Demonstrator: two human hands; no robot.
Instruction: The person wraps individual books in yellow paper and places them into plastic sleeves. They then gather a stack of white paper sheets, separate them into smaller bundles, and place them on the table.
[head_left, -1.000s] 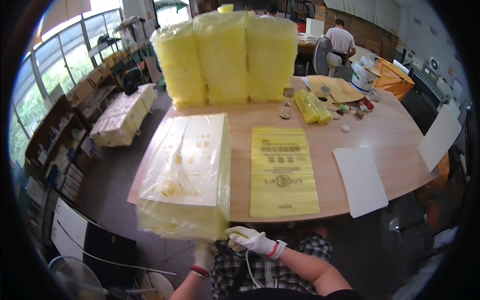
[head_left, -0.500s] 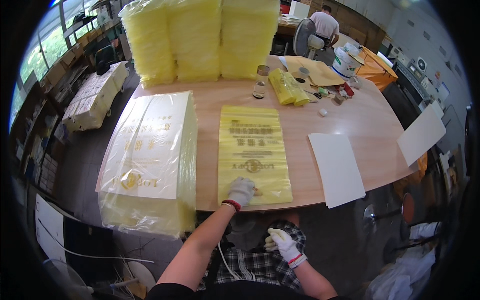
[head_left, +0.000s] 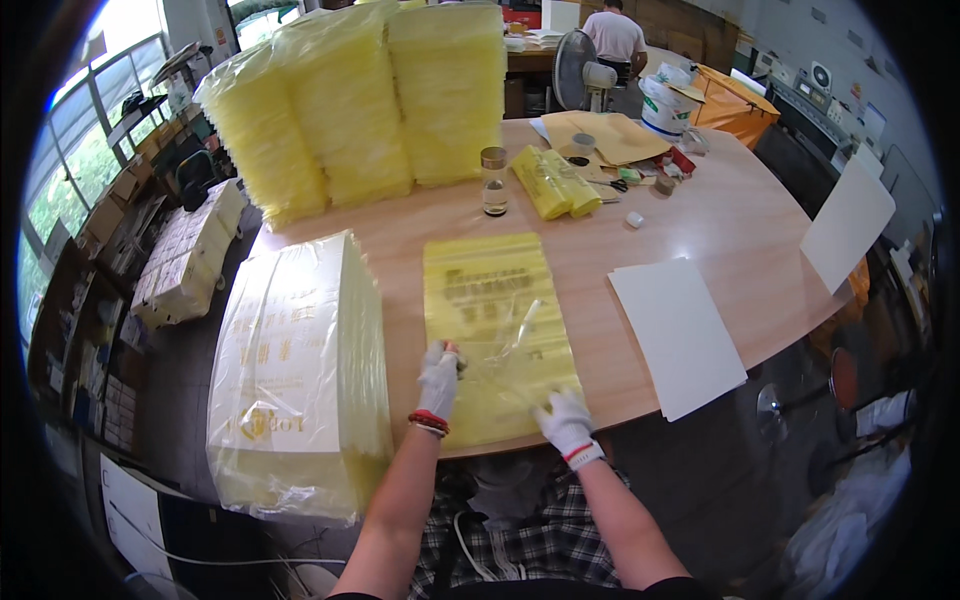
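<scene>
A yellow translucent plastic bag (head_left: 490,290) with dark print lies flat at the near middle of the table, its lower half rippled and shiny. On its left edge, my left hand (head_left: 437,378) in a white glove has its fingers closed on the film. My right hand (head_left: 567,422), gloved too, pinches the bag near its lower right corner. To the left stands a tall stack of similar bags (head_left: 365,370) in clear wrapping, with a white printed sheet (head_left: 285,345) on top. Whether the yellow bag is one or several layers, I cannot tell.
Tall yellow bag stacks (head_left: 350,110) rise at the far left. A glass (head_left: 494,185), folded yellow bags (head_left: 553,185), scissors (head_left: 612,185) and a white bucket (head_left: 665,105) stand or lie farther back. White sheets (head_left: 678,335) lie at right. A person (head_left: 613,38) sits beyond a fan (head_left: 575,72).
My right hand has risen from my lap to the bag's lower right corner. My left hand has shifted from the bag's lower part to its left edge. The bag's surface has become rippled.
</scene>
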